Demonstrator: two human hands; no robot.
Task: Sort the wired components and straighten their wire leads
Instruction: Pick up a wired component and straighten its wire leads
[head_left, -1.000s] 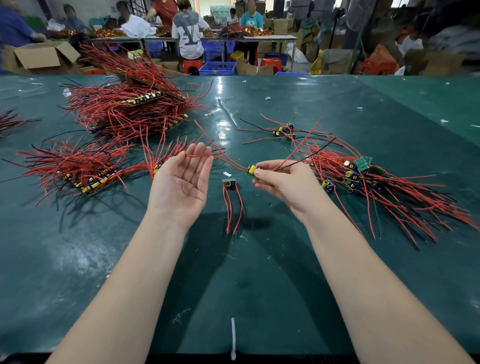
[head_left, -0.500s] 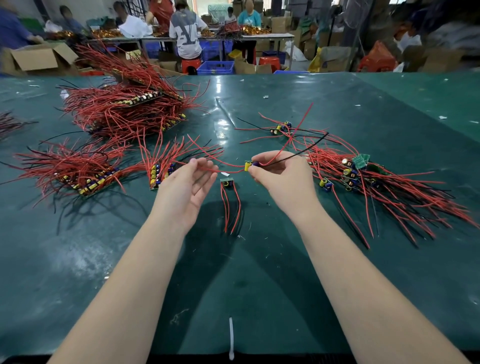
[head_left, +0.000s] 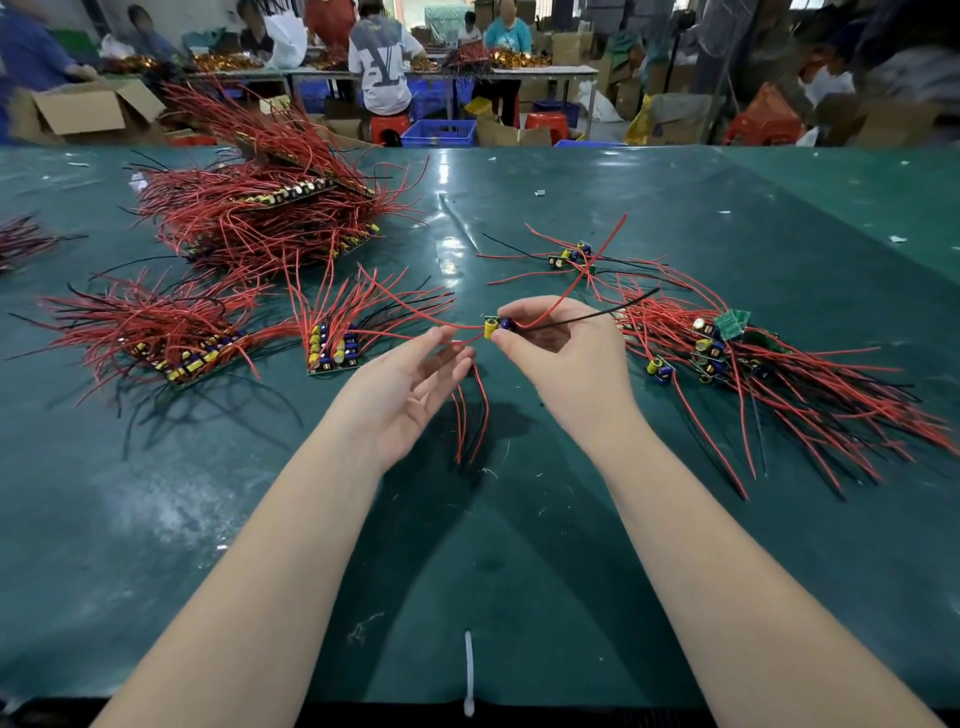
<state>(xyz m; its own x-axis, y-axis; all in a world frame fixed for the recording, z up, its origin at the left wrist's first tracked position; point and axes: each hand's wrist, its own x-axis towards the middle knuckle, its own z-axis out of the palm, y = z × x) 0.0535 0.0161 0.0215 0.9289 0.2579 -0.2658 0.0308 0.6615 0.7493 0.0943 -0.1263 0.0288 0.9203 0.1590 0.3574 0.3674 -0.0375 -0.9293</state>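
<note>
My right hand (head_left: 563, 358) pinches a small wired component (head_left: 494, 327) with a yellow and a blue capacitor, held above the green table (head_left: 467, 545). Red leads and one black lead run from it up to the right and out to the left. My left hand (head_left: 410, 387) is palm up just left of it, its fingertips on the red lead that runs left. Another component with red leads (head_left: 470, 415) lies on the table below both hands, its board hidden by my left hand. An untidy pile of components (head_left: 737, 358) lies to the right.
Sorted rows of components lie at the left (head_left: 332, 348) and far left (head_left: 176, 353), with a big heap (head_left: 270, 208) behind them. A small cluster (head_left: 571, 257) lies beyond my hands. A white cable tie (head_left: 468, 670) sits at the near edge. People work at tables in the background.
My left hand closed in from an open palm toward the component and now touches its left lead. My right hand lifted the component slightly and brought it toward the middle.
</note>
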